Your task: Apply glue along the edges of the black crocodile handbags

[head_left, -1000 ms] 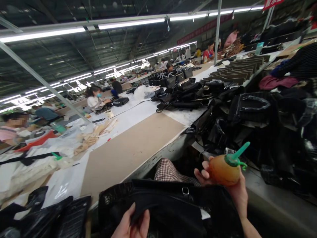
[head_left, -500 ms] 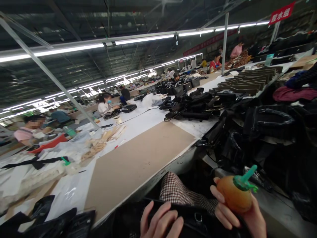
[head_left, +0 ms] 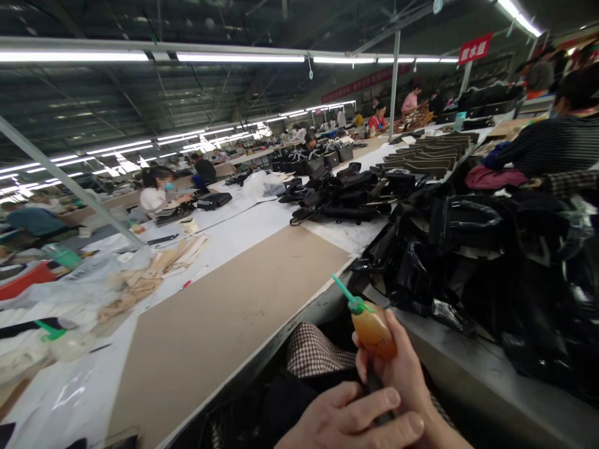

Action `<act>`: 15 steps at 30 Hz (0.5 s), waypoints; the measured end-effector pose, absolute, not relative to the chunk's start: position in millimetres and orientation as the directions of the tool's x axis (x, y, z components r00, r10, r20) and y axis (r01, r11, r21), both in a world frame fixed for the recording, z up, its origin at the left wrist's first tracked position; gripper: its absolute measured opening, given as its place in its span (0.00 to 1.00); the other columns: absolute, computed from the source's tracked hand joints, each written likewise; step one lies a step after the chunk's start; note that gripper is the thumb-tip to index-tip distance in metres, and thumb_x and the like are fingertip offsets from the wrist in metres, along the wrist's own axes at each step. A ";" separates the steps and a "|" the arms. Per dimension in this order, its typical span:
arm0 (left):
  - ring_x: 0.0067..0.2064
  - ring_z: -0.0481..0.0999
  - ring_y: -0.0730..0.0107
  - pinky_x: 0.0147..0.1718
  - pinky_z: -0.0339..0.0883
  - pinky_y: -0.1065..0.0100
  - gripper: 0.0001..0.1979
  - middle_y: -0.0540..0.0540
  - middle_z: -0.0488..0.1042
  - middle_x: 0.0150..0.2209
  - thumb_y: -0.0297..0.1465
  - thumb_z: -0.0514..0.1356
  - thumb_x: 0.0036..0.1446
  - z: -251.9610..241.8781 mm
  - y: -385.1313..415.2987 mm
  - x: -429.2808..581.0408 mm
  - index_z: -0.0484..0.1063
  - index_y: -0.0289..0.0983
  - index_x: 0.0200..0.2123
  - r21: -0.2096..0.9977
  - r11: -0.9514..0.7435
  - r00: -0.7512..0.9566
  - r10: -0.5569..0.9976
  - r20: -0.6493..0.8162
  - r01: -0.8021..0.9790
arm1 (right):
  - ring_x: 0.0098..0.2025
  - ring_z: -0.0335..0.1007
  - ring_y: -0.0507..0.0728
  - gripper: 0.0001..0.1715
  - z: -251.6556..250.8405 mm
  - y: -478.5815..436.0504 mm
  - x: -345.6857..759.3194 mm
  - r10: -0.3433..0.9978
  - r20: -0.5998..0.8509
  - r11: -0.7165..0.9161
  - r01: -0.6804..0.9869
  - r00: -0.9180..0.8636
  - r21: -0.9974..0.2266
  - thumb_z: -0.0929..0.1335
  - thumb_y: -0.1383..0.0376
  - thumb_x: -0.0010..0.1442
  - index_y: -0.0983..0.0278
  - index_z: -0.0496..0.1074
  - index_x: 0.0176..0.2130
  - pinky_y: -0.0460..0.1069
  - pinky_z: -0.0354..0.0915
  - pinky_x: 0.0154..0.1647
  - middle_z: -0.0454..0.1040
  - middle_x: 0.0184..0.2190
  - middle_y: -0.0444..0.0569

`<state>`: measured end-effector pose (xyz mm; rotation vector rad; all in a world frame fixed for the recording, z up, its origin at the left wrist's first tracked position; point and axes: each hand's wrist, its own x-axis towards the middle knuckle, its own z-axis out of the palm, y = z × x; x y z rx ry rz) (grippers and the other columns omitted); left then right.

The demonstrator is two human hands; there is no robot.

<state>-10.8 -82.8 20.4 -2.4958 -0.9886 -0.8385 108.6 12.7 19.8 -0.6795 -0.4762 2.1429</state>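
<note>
My right hand (head_left: 406,368) is wrapped round an orange squeeze bottle (head_left: 375,333) with a green nozzle, which tilts up and to the left over my lap. Just below it, my left hand (head_left: 350,419) lies across a narrow black piece (head_left: 374,383), its fingers curved over it. Part of that piece runs up beneath the bottle, and the rest is hidden by my fingers. Dark black material (head_left: 285,405) covers my lap, beside checked cloth (head_left: 306,352) at my knee.
A worktable with a brown board (head_left: 229,312) stretches ahead. Glossy black bags (head_left: 458,249) are heaped at the right, with more black pieces (head_left: 346,196) behind. Another green-nozzled bottle (head_left: 70,343) lies at left. A co-worker in a striped top (head_left: 556,143) sits at right.
The orange bottle has moved left and its nozzle now points up-left instead of up-right. My left hand has moved right, close under my right hand. The view has turned right.
</note>
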 end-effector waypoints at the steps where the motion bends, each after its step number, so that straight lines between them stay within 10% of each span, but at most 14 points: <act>1: 0.58 0.73 0.78 0.48 0.72 0.73 0.15 0.54 0.81 0.51 0.26 0.53 0.68 19.5 -81.4 -12.3 0.69 0.35 0.56 -0.045 -0.723 0.586 0.519 0.622 0.689 | 0.20 0.64 0.54 0.31 19.0 11.0 101.9 0.788 -0.309 -0.608 -0.594 -0.533 -0.527 0.69 0.41 0.61 0.67 0.76 0.33 0.45 0.60 0.18 0.68 0.20 0.48; 8: 0.49 0.78 0.72 0.51 0.71 0.74 0.13 0.43 0.80 0.44 0.19 0.53 0.64 13.2 -89.2 -56.1 0.73 0.35 0.46 0.646 -0.439 0.117 0.870 0.479 0.624 | 0.27 0.66 0.53 0.25 10.6 30.6 127.2 0.849 -0.235 -0.515 -0.640 -0.474 -0.570 0.71 0.46 0.61 0.65 0.77 0.44 0.44 0.64 0.23 0.76 0.34 0.53; 15: 0.43 0.78 0.68 0.47 0.70 0.71 0.06 0.48 0.80 0.40 0.24 0.62 0.59 17.5 -73.1 -104.1 0.79 0.37 0.37 0.947 -0.006 -0.173 0.983 0.065 0.321 | 0.36 0.74 0.63 0.23 -18.3 55.1 228.7 0.907 -0.289 -0.366 -0.234 -0.306 -0.901 0.72 0.49 0.58 0.54 0.77 0.50 0.51 0.74 0.28 0.76 0.47 0.58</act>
